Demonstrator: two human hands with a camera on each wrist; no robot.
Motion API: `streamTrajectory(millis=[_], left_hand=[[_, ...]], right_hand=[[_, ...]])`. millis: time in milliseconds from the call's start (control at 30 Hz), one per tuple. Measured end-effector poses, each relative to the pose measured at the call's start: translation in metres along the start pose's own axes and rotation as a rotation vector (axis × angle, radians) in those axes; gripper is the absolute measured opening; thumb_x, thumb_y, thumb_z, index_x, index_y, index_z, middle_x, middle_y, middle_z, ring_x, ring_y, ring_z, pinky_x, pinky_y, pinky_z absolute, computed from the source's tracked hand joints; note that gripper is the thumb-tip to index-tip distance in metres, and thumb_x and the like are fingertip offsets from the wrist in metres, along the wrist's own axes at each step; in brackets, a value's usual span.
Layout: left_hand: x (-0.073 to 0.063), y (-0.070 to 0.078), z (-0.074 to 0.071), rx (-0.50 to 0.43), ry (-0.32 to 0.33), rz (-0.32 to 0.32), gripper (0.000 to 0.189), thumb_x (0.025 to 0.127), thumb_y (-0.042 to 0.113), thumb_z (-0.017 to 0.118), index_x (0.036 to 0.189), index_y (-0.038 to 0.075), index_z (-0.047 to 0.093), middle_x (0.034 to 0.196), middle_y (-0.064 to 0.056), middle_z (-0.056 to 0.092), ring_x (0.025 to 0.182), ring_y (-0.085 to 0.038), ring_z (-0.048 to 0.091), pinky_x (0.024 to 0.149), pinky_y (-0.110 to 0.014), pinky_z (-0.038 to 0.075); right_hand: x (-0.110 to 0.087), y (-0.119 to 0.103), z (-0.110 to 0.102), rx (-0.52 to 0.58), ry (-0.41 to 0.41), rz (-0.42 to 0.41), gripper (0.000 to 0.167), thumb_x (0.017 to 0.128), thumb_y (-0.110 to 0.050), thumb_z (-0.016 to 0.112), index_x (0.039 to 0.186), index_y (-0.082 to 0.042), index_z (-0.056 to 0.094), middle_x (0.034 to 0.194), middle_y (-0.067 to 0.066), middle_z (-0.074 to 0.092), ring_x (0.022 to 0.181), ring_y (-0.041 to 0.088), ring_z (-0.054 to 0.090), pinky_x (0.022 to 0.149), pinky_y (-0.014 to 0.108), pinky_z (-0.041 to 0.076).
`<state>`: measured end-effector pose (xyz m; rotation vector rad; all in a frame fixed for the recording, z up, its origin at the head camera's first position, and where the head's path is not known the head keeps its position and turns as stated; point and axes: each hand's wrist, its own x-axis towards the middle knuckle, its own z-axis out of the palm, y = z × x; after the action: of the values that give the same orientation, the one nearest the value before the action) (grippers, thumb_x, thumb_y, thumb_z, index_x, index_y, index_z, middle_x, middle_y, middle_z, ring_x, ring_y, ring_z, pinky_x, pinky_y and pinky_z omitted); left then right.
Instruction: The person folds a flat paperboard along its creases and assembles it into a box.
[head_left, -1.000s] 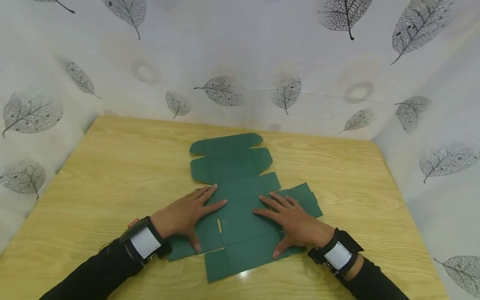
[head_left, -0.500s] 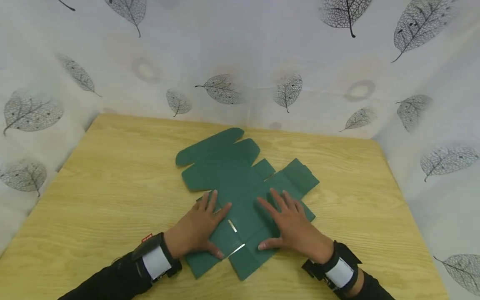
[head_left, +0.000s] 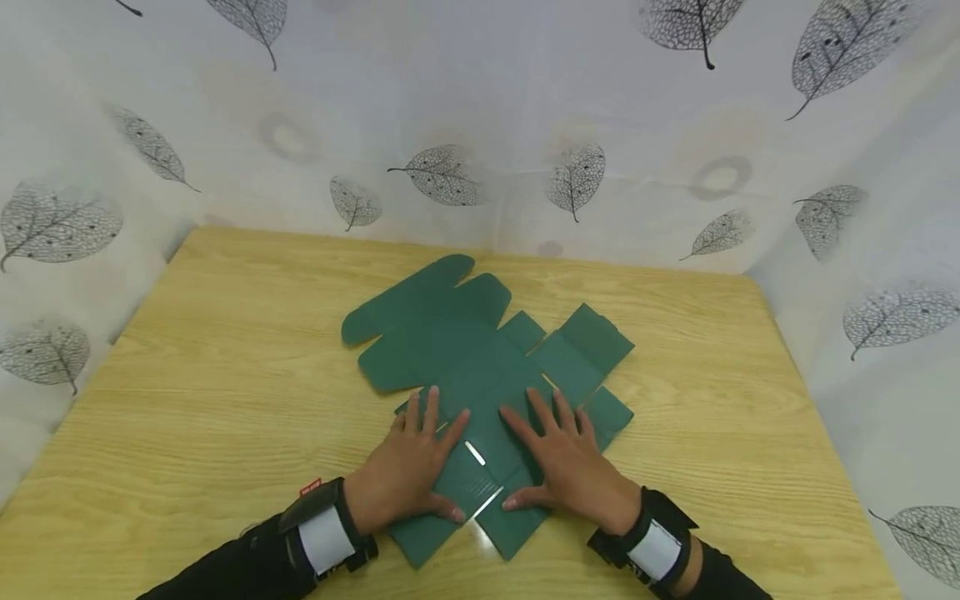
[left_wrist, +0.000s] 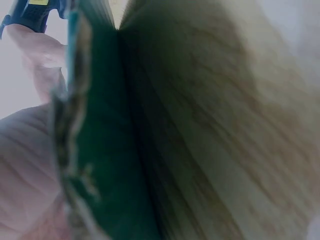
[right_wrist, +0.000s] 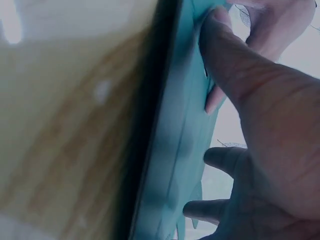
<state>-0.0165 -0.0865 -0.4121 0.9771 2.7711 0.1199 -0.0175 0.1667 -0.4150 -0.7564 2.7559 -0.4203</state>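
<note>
A green cardboard box blank (head_left: 457,342), unfolded with its flaps spread, lies turned at a slant on the wooden table. My left hand (head_left: 401,471) rests on its lower left part, fingers spread and thumb near a slot. On its lower right part my right hand (head_left: 573,471) rests the same way, fingers spread and fairly straight. The left wrist view shows the blank's raw edge (left_wrist: 75,125) close beside the palm. In the right wrist view the thumb and fingertips touch the green surface (right_wrist: 175,135). Part of the blank is hidden under both hands.
The light wooden table (head_left: 225,350) extends on all sides of the blank. A pale curtain (head_left: 480,100) printed with dark leaves hangs behind the table and at both sides. Each wrist wears a black strap with a camera.
The box blank has turned counterclockwise, its far end swinging left and its near end right. Both hands moved with it, the left one shifting to the right.
</note>
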Motion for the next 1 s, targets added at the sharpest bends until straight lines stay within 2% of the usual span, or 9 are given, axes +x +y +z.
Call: streamTrajectory(millis=[167, 300, 433, 567, 700, 767, 900, 1000], left_hand=[[0.0, 0.003, -0.008, 0.004, -0.039, -0.013, 0.118, 0.066, 0.075, 0.077, 0.154, 0.005, 0.041, 0.149, -0.041, 0.034, 0.133, -0.062, 0.038, 0.098, -0.058, 0.048], [0.0, -0.003, -0.019, -0.079, -0.088, 0.006, 0.115, 0.068, 0.069, 0.081, 0.156, 0.008, 0.038, 0.154, -0.038, 0.029, 0.139, -0.06, 0.03, 0.106, -0.063, 0.039], [0.001, -0.021, -0.034, -0.147, -0.08, 0.056, 0.112, 0.073, 0.064, 0.081, 0.158, 0.008, 0.034, 0.159, -0.033, 0.024, 0.145, -0.055, 0.022, 0.112, -0.067, 0.027], [0.003, -0.042, -0.046, -0.172, -0.048, 0.079, 0.112, 0.072, 0.059, 0.084, 0.158, 0.008, 0.033, 0.161, -0.029, 0.023, 0.148, -0.052, 0.019, 0.111, -0.07, 0.024], [0.007, -0.058, -0.043, -0.179, -0.048, 0.07, 0.117, 0.067, 0.059, 0.087, 0.158, 0.01, 0.033, 0.163, -0.027, 0.021, 0.148, -0.052, 0.017, 0.109, -0.075, 0.023], [0.009, -0.062, -0.038, -0.208, -0.082, 0.051, 0.118, 0.066, 0.059, 0.088, 0.159, 0.012, 0.033, 0.164, -0.027, 0.018, 0.148, -0.053, 0.014, 0.108, -0.077, 0.02], [0.013, -0.063, -0.027, -0.271, -0.164, -0.003, 0.117, 0.066, 0.055, 0.09, 0.16, 0.016, 0.032, 0.164, -0.027, 0.012, 0.148, -0.056, 0.009, 0.105, -0.081, 0.017], [0.014, -0.06, -0.02, -0.279, -0.172, -0.023, 0.116, 0.066, 0.054, 0.091, 0.159, 0.015, 0.033, 0.163, -0.03, 0.011, 0.146, -0.06, 0.009, 0.102, -0.083, 0.019]], right_hand=[[0.001, 0.0, 0.001, 0.0, -0.034, 0.029, 0.11, 0.066, -0.065, 0.084, 0.155, -0.018, 0.042, 0.16, 0.028, 0.027, 0.143, 0.061, 0.019, 0.101, 0.081, 0.024], [0.002, 0.002, -0.001, 0.001, -0.054, 0.03, 0.109, 0.065, -0.066, 0.084, 0.155, -0.02, 0.042, 0.161, 0.026, 0.026, 0.144, 0.06, 0.018, 0.102, 0.08, 0.024], [0.003, 0.008, -0.006, -0.01, -0.08, 0.01, 0.11, 0.065, -0.067, 0.083, 0.156, -0.023, 0.041, 0.162, 0.024, 0.025, 0.145, 0.057, 0.017, 0.104, 0.078, 0.024], [0.003, 0.017, -0.012, -0.012, -0.103, -0.034, 0.11, 0.064, -0.067, 0.084, 0.156, -0.024, 0.04, 0.163, 0.022, 0.026, 0.147, 0.054, 0.016, 0.106, 0.076, 0.023], [0.006, 0.029, -0.016, -0.014, -0.135, -0.106, 0.111, 0.065, -0.065, 0.084, 0.157, -0.024, 0.038, 0.164, 0.019, 0.024, 0.149, 0.051, 0.014, 0.108, 0.074, 0.022], [0.008, 0.034, -0.017, -0.019, -0.15, -0.143, 0.112, 0.064, -0.065, 0.085, 0.157, -0.025, 0.037, 0.165, 0.017, 0.023, 0.15, 0.049, 0.013, 0.109, 0.073, 0.022], [0.013, 0.042, -0.019, -0.017, -0.164, -0.198, 0.112, 0.063, -0.065, 0.085, 0.157, -0.026, 0.038, 0.165, 0.015, 0.022, 0.151, 0.047, 0.013, 0.111, 0.071, 0.021], [0.015, 0.045, -0.021, -0.012, -0.163, -0.218, 0.112, 0.062, -0.066, 0.085, 0.156, -0.027, 0.038, 0.166, 0.015, 0.021, 0.151, 0.047, 0.013, 0.111, 0.071, 0.021]])
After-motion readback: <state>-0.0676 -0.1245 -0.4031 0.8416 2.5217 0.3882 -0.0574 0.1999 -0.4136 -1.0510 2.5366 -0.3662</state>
